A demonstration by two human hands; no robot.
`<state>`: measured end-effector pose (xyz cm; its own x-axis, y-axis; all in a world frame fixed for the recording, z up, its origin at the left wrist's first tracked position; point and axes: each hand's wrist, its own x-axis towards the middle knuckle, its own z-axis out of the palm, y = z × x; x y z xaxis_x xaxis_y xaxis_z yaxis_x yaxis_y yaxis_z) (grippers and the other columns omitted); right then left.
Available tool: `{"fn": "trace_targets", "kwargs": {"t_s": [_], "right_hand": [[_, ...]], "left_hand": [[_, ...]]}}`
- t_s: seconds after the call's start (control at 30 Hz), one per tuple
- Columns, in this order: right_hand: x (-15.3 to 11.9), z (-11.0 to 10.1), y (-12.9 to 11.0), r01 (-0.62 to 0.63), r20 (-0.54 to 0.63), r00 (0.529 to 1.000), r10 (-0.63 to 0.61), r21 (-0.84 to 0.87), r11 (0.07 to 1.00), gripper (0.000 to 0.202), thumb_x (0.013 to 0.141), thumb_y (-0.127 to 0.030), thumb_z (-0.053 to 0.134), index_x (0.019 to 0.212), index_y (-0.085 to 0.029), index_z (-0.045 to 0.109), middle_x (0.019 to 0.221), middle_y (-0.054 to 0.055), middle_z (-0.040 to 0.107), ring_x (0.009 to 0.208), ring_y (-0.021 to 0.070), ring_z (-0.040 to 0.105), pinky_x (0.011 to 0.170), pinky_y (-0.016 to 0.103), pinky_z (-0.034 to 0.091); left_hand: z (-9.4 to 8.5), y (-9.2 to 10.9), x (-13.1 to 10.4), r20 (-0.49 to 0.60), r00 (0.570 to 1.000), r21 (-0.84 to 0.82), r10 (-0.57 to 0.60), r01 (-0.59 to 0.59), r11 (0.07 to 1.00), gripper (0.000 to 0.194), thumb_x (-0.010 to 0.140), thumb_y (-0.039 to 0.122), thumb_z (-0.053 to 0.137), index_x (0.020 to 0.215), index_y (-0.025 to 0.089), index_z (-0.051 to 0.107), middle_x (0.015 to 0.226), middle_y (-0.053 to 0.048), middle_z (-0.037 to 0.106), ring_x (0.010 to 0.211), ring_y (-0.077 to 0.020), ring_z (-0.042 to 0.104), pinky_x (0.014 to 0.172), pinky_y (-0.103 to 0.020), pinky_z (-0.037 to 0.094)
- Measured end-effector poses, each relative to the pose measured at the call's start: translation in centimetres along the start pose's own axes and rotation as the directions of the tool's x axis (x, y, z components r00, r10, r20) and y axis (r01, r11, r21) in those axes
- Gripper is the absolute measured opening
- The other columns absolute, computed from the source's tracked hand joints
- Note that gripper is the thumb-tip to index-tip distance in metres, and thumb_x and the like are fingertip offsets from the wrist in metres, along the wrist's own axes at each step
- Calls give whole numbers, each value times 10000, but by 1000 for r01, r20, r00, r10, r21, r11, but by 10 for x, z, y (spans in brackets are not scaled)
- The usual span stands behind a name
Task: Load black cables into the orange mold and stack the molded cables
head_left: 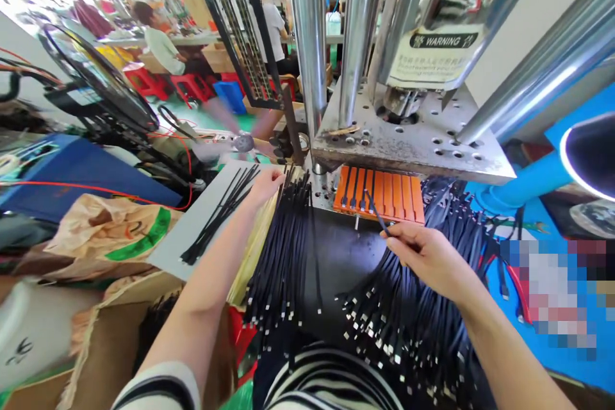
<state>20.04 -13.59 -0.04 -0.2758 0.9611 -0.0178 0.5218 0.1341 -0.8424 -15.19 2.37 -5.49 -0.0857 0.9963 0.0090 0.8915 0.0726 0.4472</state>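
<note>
My right hand (427, 259) pinches a flat black cable (377, 211) whose far end points to the slots of an orange grooved block (394, 195). Several black cables lie in the block's left grooves, plugs towards me. My left hand (268, 186) is closed at the far end of a thick bundle of black cables (283, 250); what its fingertips hold, if anything, is hidden. These cables have silver plugs at the near end. A larger heap of such cables (413, 295) spreads under and around my right hand. Fewer cables (218, 214) rest on a grey board (175, 250) at left.
A drilled steel press plate (408, 154) hangs just above and behind the orange block, between thick steel columns (307, 45). A blurred fan (243, 143) stands beyond my left hand. An open cardboard box (100, 346) is at lower left. Seated people work in the background.
</note>
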Motion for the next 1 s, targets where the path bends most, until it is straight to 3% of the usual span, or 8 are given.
{"fn": "trace_targets", "kwargs": {"t_s": [0.13, 0.23, 0.4, 0.47, 0.53, 0.67, 0.8, 1.0], "right_hand": [[6, 10, -12, 98, 23, 995, -96, -146, 984, 221, 906, -348, 520, 895, -210, 693, 541, -37, 522, 470, 121, 441, 468, 247, 318], [8, 14, -24, 151, 18, 988, -150, -150, 977, 211, 921, -327, 516, 930, -215, 694, 556, -37, 539, 478, 122, 459, 480, 243, 330], [10, 20, -40, 266, -56, 962, -267, -18, 964, 233, 944, -330, 505, 1005, -211, 697, 633, -14, 600, 555, 126, 545, 549, 230, 405], [12, 22, -45, 307, -130, 944, -302, 16, 952, 237, 945, -329, 507, 1002, -205, 701, 628, -12, 606, 555, 124, 561, 563, 228, 421], [14, 21, -48, 342, -216, 921, -325, 46, 939, 225, 944, -317, 509, 977, -196, 696, 619, -14, 608, 542, 120, 565, 547, 221, 424], [16, 16, -50, 394, -323, 873, -365, 26, 919, 211, 947, -296, 510, 846, -188, 660, 591, -23, 574, 509, 107, 525, 498, 210, 389], [6, 15, -46, 410, -330, 847, -417, -94, 907, 231, 962, -321, 487, 871, -193, 656, 678, 3, 621, 559, 120, 547, 548, 229, 429], [-10, 29, -23, 315, -246, 897, -367, -228, 921, 151, 935, -239, 500, 918, -187, 641, 821, 42, 691, 727, 148, 648, 667, 233, 493]], "left_hand": [[-21, 18, -12, -142, 987, -55, 71, -80, 995, 163, 877, 306, 520, 815, 159, 551, 782, -34, 630, 707, -149, 551, 704, -251, 405], [-43, 46, -35, -206, 952, -179, 227, -265, 947, 163, 863, 324, 561, 862, 161, 574, 752, -23, 628, 673, -143, 550, 684, -250, 420], [-77, 115, -85, -223, 771, -547, 597, -606, 578, 232, 807, 362, 711, 912, 155, 697, 638, 19, 573, 514, -77, 475, 503, -200, 373], [-85, 141, -97, -215, 726, -637, 653, -611, 470, 219, 806, 349, 730, 904, 153, 722, 629, 19, 571, 478, -64, 486, 461, -189, 376], [-90, 164, -103, -194, 721, -711, 665, -570, 411, 213, 819, 343, 722, 890, 142, 726, 634, 12, 581, 457, -63, 515, 435, -181, 400], [-91, 197, -104, -162, 724, -764, 671, -522, 379, 230, 807, 357, 736, 840, 130, 715, 661, 3, 602, 457, -66, 557, 426, -173, 454], [-87, 219, -97, -114, 661, -798, 741, -505, 328, 332, 775, 465, 749, 756, 149, 651, 553, 35, 567, 427, -78, 556, 399, -175, 462], [-81, 243, -74, -340, 602, -691, 722, -681, 242, 399, 820, 541, 676, 763, 163, 560, 593, 49, 536, 500, -80, 597, 434, -173, 468]]}}
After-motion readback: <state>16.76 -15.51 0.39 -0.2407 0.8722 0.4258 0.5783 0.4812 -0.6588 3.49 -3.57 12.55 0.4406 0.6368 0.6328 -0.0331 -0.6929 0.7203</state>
